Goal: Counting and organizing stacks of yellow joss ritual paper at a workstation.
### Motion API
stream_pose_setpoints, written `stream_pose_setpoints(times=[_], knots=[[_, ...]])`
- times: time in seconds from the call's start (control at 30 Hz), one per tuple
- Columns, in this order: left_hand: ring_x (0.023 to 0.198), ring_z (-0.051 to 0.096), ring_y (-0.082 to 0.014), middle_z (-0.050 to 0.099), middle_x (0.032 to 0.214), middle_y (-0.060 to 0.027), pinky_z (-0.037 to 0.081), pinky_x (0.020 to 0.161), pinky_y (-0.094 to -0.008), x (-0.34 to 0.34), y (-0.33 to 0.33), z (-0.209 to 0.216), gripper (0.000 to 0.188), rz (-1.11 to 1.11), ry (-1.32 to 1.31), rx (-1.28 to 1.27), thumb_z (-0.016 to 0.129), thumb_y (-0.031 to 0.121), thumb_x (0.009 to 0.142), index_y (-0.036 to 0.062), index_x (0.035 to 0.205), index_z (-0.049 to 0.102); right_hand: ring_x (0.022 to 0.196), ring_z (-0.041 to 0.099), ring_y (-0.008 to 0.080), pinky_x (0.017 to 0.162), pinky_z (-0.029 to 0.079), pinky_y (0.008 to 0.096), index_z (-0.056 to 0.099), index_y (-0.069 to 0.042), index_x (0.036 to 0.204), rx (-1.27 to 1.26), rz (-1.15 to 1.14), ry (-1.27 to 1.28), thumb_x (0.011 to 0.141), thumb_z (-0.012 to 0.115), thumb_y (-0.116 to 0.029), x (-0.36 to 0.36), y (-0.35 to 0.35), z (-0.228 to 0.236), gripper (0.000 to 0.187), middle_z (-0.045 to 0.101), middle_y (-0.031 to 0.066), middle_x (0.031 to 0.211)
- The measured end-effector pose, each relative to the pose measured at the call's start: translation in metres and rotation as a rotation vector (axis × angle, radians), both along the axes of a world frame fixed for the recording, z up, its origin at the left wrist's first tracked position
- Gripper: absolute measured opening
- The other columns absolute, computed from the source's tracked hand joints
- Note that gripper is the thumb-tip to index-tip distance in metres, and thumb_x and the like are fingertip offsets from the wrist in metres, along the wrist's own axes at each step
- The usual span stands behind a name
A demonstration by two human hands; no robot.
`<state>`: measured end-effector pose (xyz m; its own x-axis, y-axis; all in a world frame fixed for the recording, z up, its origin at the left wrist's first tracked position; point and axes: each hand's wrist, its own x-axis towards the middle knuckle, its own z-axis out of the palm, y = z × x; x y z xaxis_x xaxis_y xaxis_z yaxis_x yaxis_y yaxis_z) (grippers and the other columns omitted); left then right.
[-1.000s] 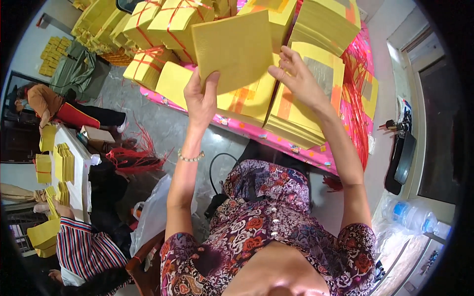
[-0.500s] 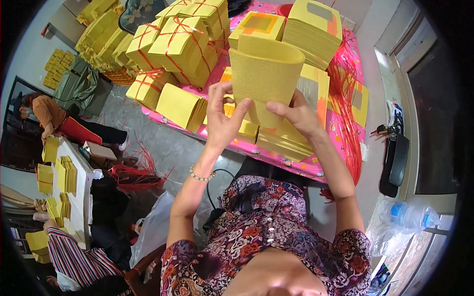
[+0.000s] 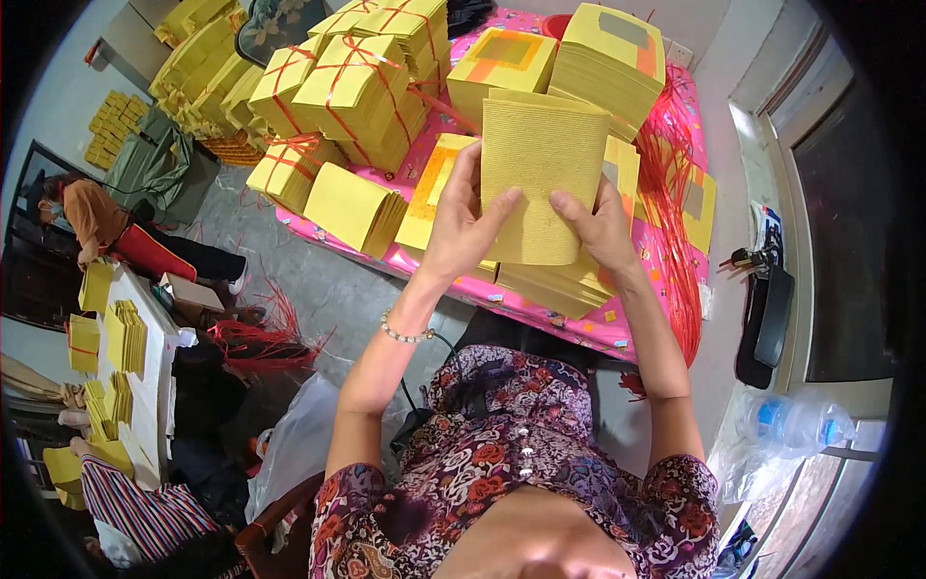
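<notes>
The left hand (image 3: 463,224) and right hand (image 3: 604,227) are clamping a yellow paper bundle (image 3: 547,164) above the pink-covered table (image 3: 612,328), thumbs pressing its near face, other fingers curling behind its sides, partly hidden. It is showing a finely ribbed, roughly rectangular face. Its long axis is running away from the person's body.

Rectangular yellow paper (image 3: 546,164), finely ridged, aloft

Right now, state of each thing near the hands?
Yellow paper: raised, looks folded.
Left hand: gripping its left side.
Right hand: gripping its right side.
Back-left bundles: tied in red.
Front-left stack: folded, no tie visible.
Loose red strips: draped across pink cloth.
</notes>
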<state>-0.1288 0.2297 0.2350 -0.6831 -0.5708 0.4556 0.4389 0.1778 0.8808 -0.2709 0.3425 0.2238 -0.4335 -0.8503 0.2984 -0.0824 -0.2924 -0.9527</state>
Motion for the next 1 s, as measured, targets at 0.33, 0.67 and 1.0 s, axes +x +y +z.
stream_pose_setpoints(times=[0.33,0.67,1.0], knots=[[0.115,0.048,-0.0116,0.05,0.128,-0.0069,0.039,0.096,-0.0264,-0.006,-0.007,0.002,0.043,-0.197,-0.1,0.229,0.043,0.019,0.099,0.0016,0.137,0.033,0.098,0.057,0.0123,0.085,0.047,0.0268,0.048,0.001,0.123,0.073,-0.014,-0.151,0.089,0.062,-0.017,0.001,-0.003,0.004,0.042,0.06,0.008,0.111],[0.109,0.052,-0.0108,0.053,0.122,-0.0065,0.043,0.091,-0.0254,-0.013,-0.009,-0.002,0.038,-0.212,-0.092,0.314,0.043,0.018,0.099,0.0015,0.133,0.038,0.097,0.058,0.012,0.083,0.048,0.0261,0.049,0.001,0.12,0.096,0.014,-0.23,0.09,0.061,-0.019,-0.002,-0.005,0.002,0.039,0.06,0.0076,0.11],[0.112,0.05,-0.0126,0.052,0.124,-0.009,0.04,0.095,-0.0275,-0.017,-0.009,-0.007,0.04,-0.149,-0.099,0.221,0.045,0.016,0.098,0.0005,0.133,0.035,0.098,0.056,0.0121,0.085,0.047,0.0268,0.046,0.001,0.123,0.104,-0.058,-0.083,0.088,0.062,-0.013,0.001,-0.001,0.007,0.041,0.059,0.0078,0.111]])
